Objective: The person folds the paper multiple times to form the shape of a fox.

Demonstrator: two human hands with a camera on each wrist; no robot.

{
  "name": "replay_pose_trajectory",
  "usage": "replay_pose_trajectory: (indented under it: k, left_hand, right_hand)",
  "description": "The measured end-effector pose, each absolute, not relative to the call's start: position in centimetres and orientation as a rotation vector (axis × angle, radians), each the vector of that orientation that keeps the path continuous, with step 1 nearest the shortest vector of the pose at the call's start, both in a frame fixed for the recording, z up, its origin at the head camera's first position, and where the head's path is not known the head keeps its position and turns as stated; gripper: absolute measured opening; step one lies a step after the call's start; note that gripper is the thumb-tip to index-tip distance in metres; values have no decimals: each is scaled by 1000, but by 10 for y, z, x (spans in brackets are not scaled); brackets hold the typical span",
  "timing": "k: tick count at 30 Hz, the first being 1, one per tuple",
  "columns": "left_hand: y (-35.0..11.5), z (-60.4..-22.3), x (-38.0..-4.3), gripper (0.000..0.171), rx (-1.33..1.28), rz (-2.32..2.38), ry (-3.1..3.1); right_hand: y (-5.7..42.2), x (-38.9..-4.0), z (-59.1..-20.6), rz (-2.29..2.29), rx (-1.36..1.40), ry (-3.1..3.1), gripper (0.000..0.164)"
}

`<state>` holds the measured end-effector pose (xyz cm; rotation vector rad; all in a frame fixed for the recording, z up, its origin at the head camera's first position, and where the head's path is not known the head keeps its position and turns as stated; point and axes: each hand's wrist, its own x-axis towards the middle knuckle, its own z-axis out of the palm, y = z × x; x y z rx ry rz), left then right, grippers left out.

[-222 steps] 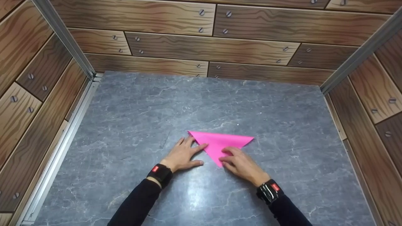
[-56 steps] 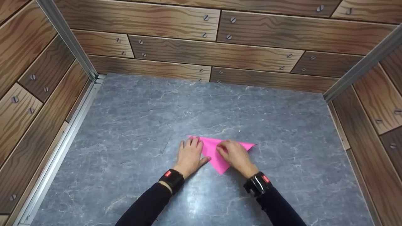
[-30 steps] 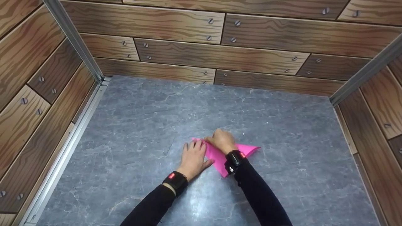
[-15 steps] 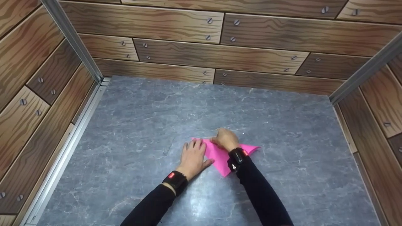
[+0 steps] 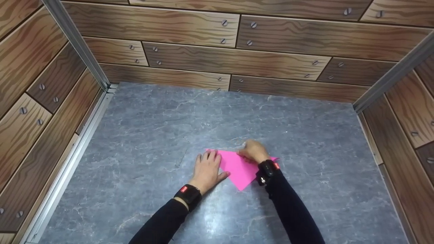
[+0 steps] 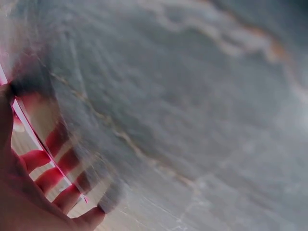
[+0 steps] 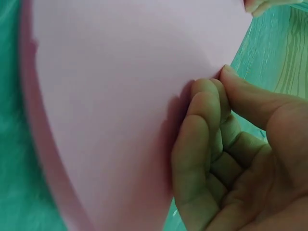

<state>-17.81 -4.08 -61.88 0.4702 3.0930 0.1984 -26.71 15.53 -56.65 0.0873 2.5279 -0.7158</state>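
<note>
Pink paper (image 5: 239, 168), unlabelled: flat left hand (image 5: 207, 168) presses, right hand (image 5: 252, 152) pinches it.

No writing can be read anywhere (the wristbands' (image 5: 184, 189) red tags stay blurred).

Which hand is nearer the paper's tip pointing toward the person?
Left. The left hand rests flat on the pink paper, its thumb beside that tip; the right hand presses the far edge.

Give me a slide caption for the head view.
Left hand presses pink paper flat; right hand runs along its far edge.
</note>
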Motion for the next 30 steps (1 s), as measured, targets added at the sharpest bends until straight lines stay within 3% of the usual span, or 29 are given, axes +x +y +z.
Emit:
replay_pose_trajectory:
  k: [30]
  left_hand:
    - [-43,-624,-179,81,507,275,3118]
  right_hand:
    - [275,-250,-565,-870,213,2515,31]
